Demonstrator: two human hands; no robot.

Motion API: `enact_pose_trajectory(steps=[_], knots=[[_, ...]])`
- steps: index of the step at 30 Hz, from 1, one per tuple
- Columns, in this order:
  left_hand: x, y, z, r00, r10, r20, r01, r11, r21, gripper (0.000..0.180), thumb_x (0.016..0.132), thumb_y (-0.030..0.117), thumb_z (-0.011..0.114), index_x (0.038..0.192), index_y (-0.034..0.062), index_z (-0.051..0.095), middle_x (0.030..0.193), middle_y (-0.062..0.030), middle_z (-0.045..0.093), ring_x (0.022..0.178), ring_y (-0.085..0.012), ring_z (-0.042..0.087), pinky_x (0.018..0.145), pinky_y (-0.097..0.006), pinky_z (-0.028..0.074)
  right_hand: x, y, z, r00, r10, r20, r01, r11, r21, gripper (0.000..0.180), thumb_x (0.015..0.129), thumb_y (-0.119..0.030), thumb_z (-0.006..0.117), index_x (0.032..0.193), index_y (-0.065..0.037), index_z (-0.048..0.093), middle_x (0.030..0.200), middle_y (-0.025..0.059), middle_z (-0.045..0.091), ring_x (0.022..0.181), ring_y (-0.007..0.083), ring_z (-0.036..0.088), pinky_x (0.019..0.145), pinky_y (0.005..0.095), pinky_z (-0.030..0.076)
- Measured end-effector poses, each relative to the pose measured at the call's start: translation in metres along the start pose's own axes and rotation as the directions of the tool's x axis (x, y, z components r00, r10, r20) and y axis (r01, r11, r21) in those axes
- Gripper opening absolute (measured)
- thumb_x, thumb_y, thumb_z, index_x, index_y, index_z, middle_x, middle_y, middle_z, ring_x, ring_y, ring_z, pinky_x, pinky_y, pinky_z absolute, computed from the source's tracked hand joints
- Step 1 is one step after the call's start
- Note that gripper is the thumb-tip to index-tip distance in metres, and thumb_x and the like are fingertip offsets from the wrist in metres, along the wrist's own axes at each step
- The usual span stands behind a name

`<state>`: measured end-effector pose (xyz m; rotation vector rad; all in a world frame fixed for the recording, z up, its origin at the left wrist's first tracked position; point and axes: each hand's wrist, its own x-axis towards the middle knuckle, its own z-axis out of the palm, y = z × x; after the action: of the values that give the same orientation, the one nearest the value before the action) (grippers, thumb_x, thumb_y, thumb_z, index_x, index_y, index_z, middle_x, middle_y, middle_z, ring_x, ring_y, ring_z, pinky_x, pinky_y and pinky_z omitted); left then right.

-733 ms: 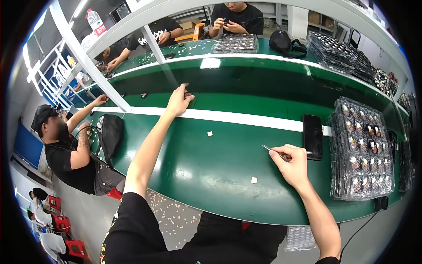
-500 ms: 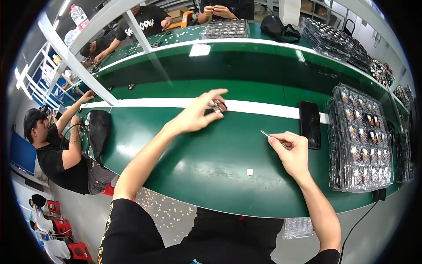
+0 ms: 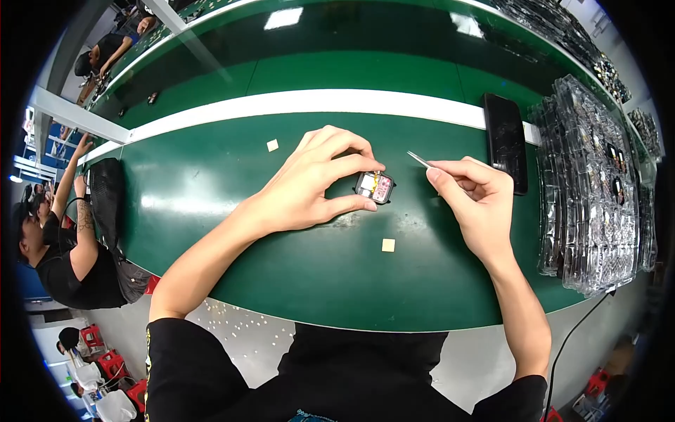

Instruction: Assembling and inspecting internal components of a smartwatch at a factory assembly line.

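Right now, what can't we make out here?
Head view: underside of the small device, facing away from the camera.
Head view: grip part of the tweezers, covered by the right hand.
Head view: most contents of the tray stack, blurred under glare.
Head view: floor bits, too small to identify.

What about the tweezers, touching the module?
No, bare green bench shows between the tips of the tweezers in the right hand and the module in the left hand.

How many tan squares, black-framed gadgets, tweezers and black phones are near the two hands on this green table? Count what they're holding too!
Tan squares: 2
Black-framed gadget: 1
Tweezers: 1
Black phone: 1
Total: 5
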<state>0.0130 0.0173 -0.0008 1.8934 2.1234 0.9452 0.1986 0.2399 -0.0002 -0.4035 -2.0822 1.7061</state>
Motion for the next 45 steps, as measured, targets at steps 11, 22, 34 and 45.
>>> enact_pose_trajectory(steps=[11,22,34,45], knots=[[0.003,0.002,0.001,0.998,-0.045,0.051,0.051,0.991,-0.124,0.059,0.078,0.024,0.098,0.132,0.0066,0.080,0.101,-0.0052,0.073,0.094,-0.0219,0.064,0.091,-0.036,0.038,-0.005,-0.004,0.010,0.980,-0.137,0.145,0.171,0.953,-0.252,0.010,0.088,0.004,0.082,0.098,0.003,0.086,0.065,0.0013,0.064,0.053,0.0023,0.049,0.048,0.0245,0.031],[0.003,-0.002,0.000,0.998,-0.031,0.059,0.038,0.993,-0.110,0.063,0.075,0.027,0.099,0.132,0.0064,0.080,0.098,-0.0052,0.072,0.090,-0.0204,0.062,0.083,-0.034,0.040,-0.002,-0.005,0.016,0.970,-0.183,0.157,0.225,0.919,-0.323,0.009,0.086,0.006,0.083,0.094,0.004,0.084,0.064,0.0030,0.064,0.051,0.0045,0.050,0.047,0.0259,0.032],[0.003,0.003,0.002,0.991,-0.129,0.019,0.131,0.985,-0.116,0.055,0.072,0.021,0.101,0.121,0.0080,0.079,0.094,0.0022,0.069,0.079,-0.0146,0.043,0.078,-0.032,0.039,-0.006,0.002,0.015,0.907,-0.373,0.197,0.422,0.814,-0.399,0.026,0.082,0.010,0.086,0.107,0.003,0.086,0.070,0.0011,0.063,0.054,0.0043,0.046,0.051,0.0249,0.032],[0.005,-0.001,-0.001,0.994,-0.098,0.039,0.102,0.989,-0.109,0.056,0.071,0.022,0.100,0.122,0.0079,0.081,0.096,0.0011,0.073,0.076,-0.0147,0.043,0.077,-0.032,0.038,-0.005,0.004,0.018,0.893,-0.403,0.201,0.450,0.801,-0.395,0.020,0.086,0.009,0.084,0.106,0.003,0.086,0.070,0.0027,0.065,0.055,0.0068,0.050,0.051,0.0261,0.034]])
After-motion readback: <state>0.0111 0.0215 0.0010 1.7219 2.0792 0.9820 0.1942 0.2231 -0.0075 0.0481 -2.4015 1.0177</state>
